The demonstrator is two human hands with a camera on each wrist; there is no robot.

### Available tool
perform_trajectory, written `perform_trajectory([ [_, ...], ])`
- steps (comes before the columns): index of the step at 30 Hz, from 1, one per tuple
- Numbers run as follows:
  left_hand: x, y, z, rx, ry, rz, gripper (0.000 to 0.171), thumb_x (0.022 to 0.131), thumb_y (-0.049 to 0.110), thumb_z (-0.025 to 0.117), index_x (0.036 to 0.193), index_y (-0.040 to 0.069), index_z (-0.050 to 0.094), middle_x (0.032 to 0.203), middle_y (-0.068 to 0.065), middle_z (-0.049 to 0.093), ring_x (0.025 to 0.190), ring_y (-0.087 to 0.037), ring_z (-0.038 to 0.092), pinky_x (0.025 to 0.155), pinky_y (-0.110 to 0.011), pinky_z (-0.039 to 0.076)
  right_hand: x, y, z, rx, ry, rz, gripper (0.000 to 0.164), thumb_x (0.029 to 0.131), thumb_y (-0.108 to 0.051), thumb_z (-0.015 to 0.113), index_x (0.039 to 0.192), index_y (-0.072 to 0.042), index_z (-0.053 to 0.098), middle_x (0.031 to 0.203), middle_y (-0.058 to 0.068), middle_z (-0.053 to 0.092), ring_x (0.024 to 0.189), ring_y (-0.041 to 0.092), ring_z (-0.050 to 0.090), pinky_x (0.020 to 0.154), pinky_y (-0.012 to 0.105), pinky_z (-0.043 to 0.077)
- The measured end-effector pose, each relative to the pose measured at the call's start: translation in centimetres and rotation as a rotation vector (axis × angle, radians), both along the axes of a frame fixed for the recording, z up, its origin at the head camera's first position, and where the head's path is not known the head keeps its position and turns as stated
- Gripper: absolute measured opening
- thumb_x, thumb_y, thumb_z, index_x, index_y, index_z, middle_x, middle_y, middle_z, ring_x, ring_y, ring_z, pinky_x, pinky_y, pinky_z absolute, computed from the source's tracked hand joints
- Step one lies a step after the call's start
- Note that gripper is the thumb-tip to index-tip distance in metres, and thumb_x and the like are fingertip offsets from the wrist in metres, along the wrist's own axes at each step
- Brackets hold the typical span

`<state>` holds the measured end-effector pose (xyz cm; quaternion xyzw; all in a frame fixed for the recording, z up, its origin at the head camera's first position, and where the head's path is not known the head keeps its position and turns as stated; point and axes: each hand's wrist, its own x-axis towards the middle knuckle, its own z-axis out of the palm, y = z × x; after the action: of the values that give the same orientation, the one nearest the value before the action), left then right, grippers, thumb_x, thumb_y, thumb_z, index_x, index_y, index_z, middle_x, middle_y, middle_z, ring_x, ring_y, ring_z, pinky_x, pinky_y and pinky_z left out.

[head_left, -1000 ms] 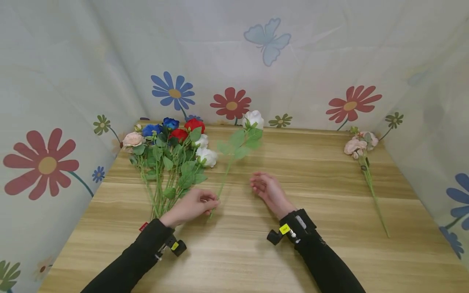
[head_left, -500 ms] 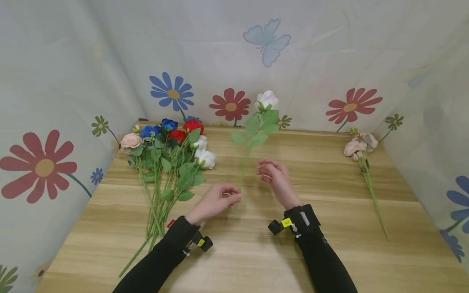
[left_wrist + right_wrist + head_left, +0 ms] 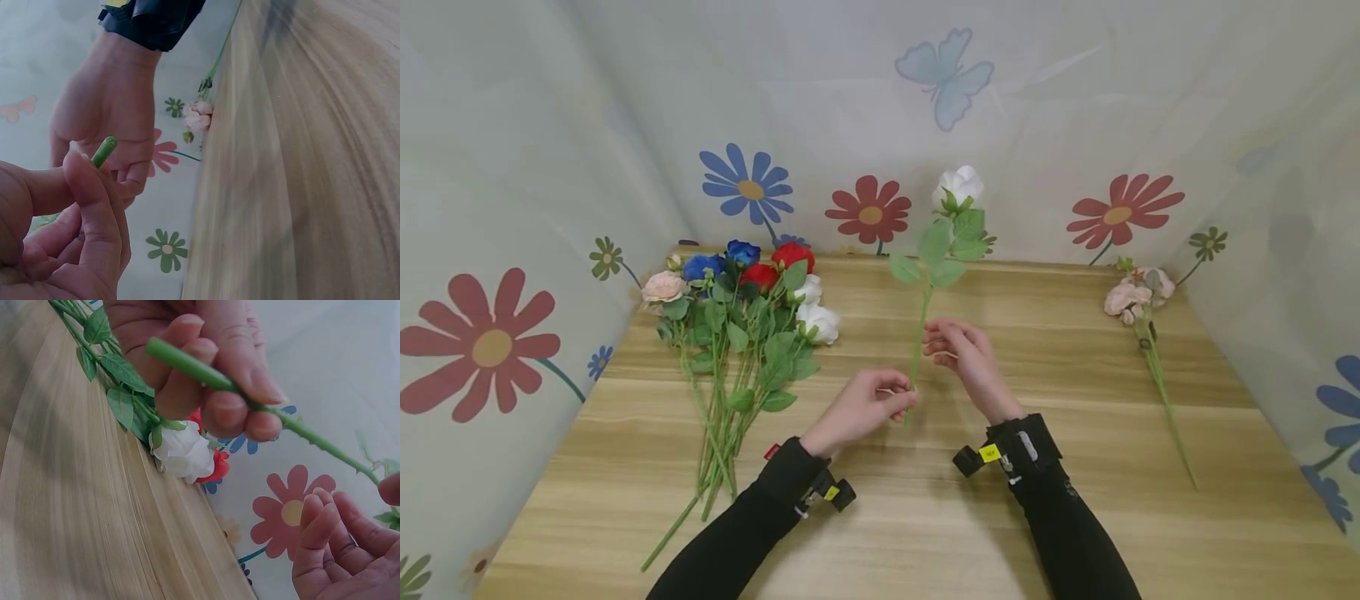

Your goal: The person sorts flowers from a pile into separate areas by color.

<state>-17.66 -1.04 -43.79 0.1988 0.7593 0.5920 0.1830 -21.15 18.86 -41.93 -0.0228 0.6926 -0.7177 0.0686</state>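
A long-stemmed artificial white rose [image 3: 958,187] stands nearly upright over the middle of the table. My left hand [image 3: 859,410] pinches its green stem [image 3: 187,367] near the bottom between thumb and fingers, the cut end sticking out below, as both wrist views show. Just right of the stem is my right hand [image 3: 972,367], its fingers loosely bent and the thumb apart from them. In the right wrist view the right hand's fingers [image 3: 350,547] hold nothing, with the stem passing close to the thumb.
Left of the hands lies a bunch of artificial flowers on the wooden table [image 3: 880,517]: a pink rose [image 3: 664,287], blue roses [image 3: 703,267], red roses [image 3: 793,255] and white roses [image 3: 817,323]. A pale pink flower spray [image 3: 1127,300] lies at the right. Patterned curtains [image 3: 820,100] enclose the table.
My left hand has carried the white rose right and up, away from the bunch, bringing it more upright. My right hand has shifted slightly forward and right, and the stem is now beside it.
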Motion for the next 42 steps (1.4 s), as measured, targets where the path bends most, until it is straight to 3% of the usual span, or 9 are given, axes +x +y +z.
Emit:
perform_trajectory([
  [4,0.1,0.3,-0.4,0.014,0.005,-0.003,0.023,0.099,0.016,0.065,0.11,-0.004,0.068,0.102,-0.026,0.069,0.08,-0.031,0.071,0.077,-0.046,0.06,0.1,-0.1,0.1,-0.002,0.018,0.001,0.044,0.108,-0.026,0.046,0.129,0.011,0.053,0.095,-0.004,0.064,0.088,0.011,0.064,0.079,0.022,0.055],
  [9,0.3,0.7,-0.8,0.001,0.02,-0.043,0.018,0.098,0.014,0.065,0.106,-0.002,0.069,0.102,-0.026,0.069,0.081,-0.04,0.07,0.072,-0.043,0.06,0.3,0.0,0.1,0.073,0.053,-0.014,0.037,0.105,-0.02,0.054,0.127,0.01,0.055,0.089,-0.007,0.064,0.085,0.006,0.063,0.077,0.018,0.055],
  [15,0.3,1.1,-1.1,-0.016,0.011,-0.082,0.017,0.099,0.015,0.065,0.102,-0.001,0.069,0.098,-0.023,0.069,0.077,-0.033,0.071,0.068,-0.034,0.059,0.3,0.1,0.3,0.155,0.1,-0.003,0.026,0.102,-0.011,0.058,0.117,0.01,0.057,0.089,-0.007,0.068,0.077,0.004,0.063,0.074,0.017,0.056],
  [22,0.5,1.2,-1.1,-0.036,0.031,-0.135,0.016,0.099,0.015,0.065,0.09,0.002,0.066,0.083,-0.01,0.067,0.068,-0.02,0.066,0.061,-0.022,0.05,0.6,0.0,0.5,0.189,0.114,0.047,0.02,0.101,-0.008,0.057,0.113,0.008,0.057,0.086,-0.005,0.066,0.074,0.002,0.063,0.072,0.019,0.057],
  [29,0.6,1.2,-1.0,-0.071,0.056,-0.131,0.014,0.099,0.017,0.065,0.093,0.004,0.068,0.087,-0.01,0.069,0.073,-0.03,0.07,0.061,-0.023,0.053,0.7,0.5,0.5,0.216,0.108,0.071,0.018,0.102,-0.009,0.057,0.111,0.007,0.057,0.087,-0.001,0.066,0.076,0.004,0.063,0.075,0.022,0.059],
  [33,0.5,1.0,-1.0,-0.118,0.147,-0.093,0.018,0.1,0.022,0.064,0.102,0.006,0.072,0.094,-0.012,0.073,0.076,-0.025,0.071,0.063,-0.024,0.055,0.7,1.1,0.5,0.259,0.106,0.077,0.019,0.102,-0.009,0.058,0.112,0.007,0.057,0.091,0.007,0.066,0.076,0.004,0.064,0.075,0.022,0.059],
  [37,0.1,0.5,-1.0,-0.182,0.257,-0.01,0.025,0.101,0.025,0.062,0.114,0.006,0.071,0.104,-0.008,0.075,0.088,-0.017,0.07,0.075,-0.024,0.056,0.6,1.7,0.5,0.317,0.106,0.09,0.021,0.101,-0.008,0.057,0.113,0.01,0.057,0.094,0.013,0.066,0.075,0.003,0.065,0.074,0.022,0.059],
  [42,-0.5,-0.1,-0.4,-0.247,0.349,0.092,0.03,0.103,0.026,0.06,0.123,0.005,0.067,0.115,-0.008,0.072,0.101,-0.019,0.07,0.087,-0.031,0.058,0.5,2.8,0.4,0.385,0.105,0.1,0.022,0.101,-0.008,0.057,0.114,0.01,0.056,0.098,0.02,0.066,0.075,0.004,0.066,0.076,0.028,0.061],
])
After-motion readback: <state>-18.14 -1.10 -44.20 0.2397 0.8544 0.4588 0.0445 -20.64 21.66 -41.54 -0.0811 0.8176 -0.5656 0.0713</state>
